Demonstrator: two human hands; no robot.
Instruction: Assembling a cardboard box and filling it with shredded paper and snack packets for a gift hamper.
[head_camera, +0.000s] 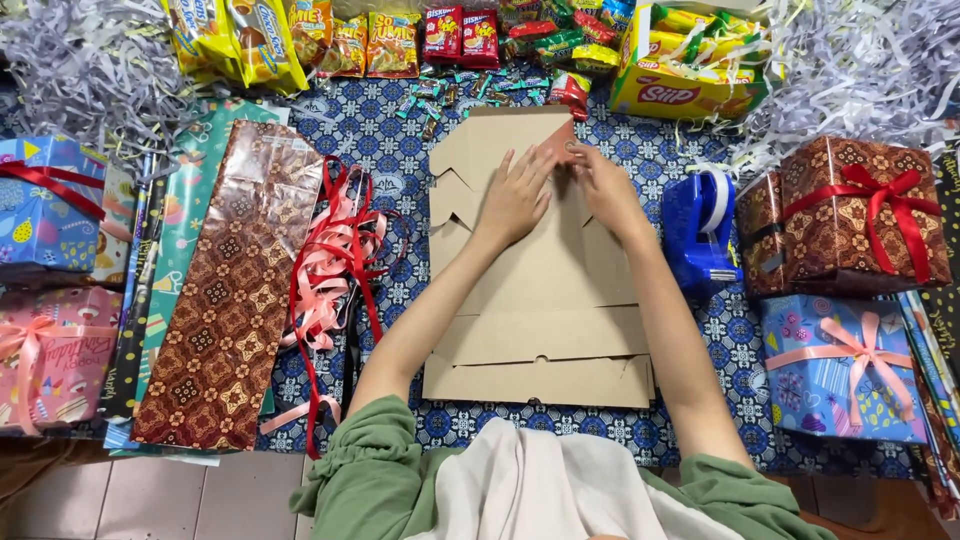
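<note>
A flattened brown cardboard box blank (540, 290) lies on a blue patterned mat (370, 125), its cut flaps showing along the left edge and a long folded panel nearest the person. Both bare hands work at its far end: the left hand (515, 195) lies flat on the cardboard with fingers extended and close together, pressing down, while the right hand (600, 185) sits just beside it, fingertips curled onto a small reddish-brown corner flap (558, 142) at the top of the blank — whether it pinches the flap or only pushes it down I cannot tell. The forearms come in from green sleeves (365, 465) at the bottom of the view. To the left of the blank a tangle of red and pink ribbon (335, 255) lies loose on the mat, and beyond it a sheet of brown batik-patterned wrapping paper (230, 290) rests over other coloured sheets. Further left stand a blue gift box with red ribbon (45, 205) and a pink wrapped gift (50, 355). To the right, just beside the right forearm, is a blue tape dispenser (700, 230); past it sit a brown wrapped box tied with a red bow (850, 215) and, nearer the person, a blue wrapped box with a pink bow (845, 365). Along the far edge lie snack packets (390, 42) and a yellow carton (685, 70), flanked by heaps of shredded paper (85, 65).
</note>
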